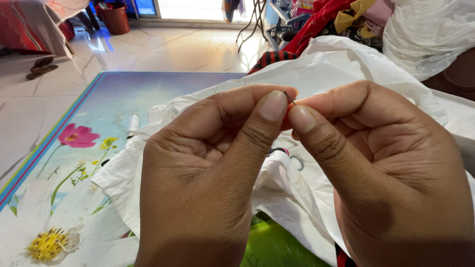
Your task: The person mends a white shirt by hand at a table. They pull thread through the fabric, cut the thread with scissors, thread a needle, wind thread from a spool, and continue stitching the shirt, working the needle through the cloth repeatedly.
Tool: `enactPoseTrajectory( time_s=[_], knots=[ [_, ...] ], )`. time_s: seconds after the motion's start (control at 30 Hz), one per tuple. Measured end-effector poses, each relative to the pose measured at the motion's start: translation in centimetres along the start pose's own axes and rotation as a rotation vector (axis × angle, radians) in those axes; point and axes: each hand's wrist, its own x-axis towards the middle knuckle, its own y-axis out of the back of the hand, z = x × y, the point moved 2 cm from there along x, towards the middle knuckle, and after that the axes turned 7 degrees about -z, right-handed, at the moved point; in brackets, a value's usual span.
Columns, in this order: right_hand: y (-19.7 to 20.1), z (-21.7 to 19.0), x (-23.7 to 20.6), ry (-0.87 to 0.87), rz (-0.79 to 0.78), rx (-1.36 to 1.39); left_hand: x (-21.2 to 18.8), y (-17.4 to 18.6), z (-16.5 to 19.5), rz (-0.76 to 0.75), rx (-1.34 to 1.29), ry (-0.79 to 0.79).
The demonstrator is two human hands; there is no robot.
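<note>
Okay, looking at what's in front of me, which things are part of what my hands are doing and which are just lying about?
In use:
left hand
right hand
needle pinched between the fingertips
white cloth
white thread spool

Lying about:
flowered mat
sandals
brown bin
red clothes pile

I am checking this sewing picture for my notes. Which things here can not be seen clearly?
- Needle, head view: only a thin dark tip shows; the fingertips of the left hand and the right hand hide the rest.
- Thread: too thin to make out.
- Scissors: mostly hidden behind both hands.
- White cloth: partly covered by the hands, cut off at the right edge.
- White spool: small, partly tucked under the cloth.
</note>
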Motion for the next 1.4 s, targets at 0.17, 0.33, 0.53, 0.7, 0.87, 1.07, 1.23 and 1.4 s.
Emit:
enactPoseTrajectory(
  time_s=[0.17,0.33,0.53,0.7,0.87,1.07,1.23,1.4],
  knots=[
    [0.0,0.0,-0.1,-0.015,0.016,-0.015,-0.1,0.0,0.0,-0.004,-0.004,0.003],
    [0.0,-0.1,-0.1,-0.019,0.011,-0.04,-0.1,-0.1,0.1,-0.006,-0.007,0.007],
    [0.0,-0.2,-0.2,-0.027,0.019,-0.046,-0.1,-0.1,0.2,-0.004,-0.01,0.007],
    [-0.1,-0.2,-0.2,-0.018,0.02,-0.028,-0.1,-0.1,0.1,-0.001,-0.014,0.015],
    [0.0,-0.2,-0.2,-0.037,0.038,-0.042,-0.1,-0.1,0.0,0.002,0.005,0.008],
    [0.3,0.1,-0.3,-0.046,0.068,-0.044,-0.1,-0.3,-0.4,-0.004,0.006,0.014],
    [0.8,0.6,-0.4,-0.061,0.085,-0.029,0.0,-0.6,-1.1,-0.013,0.006,0.034],
    [1.6,1.2,-0.1,-0.064,0.063,-0.006,0.5,-0.9,-2.0,-0.032,-0.005,0.061]
  ],
)
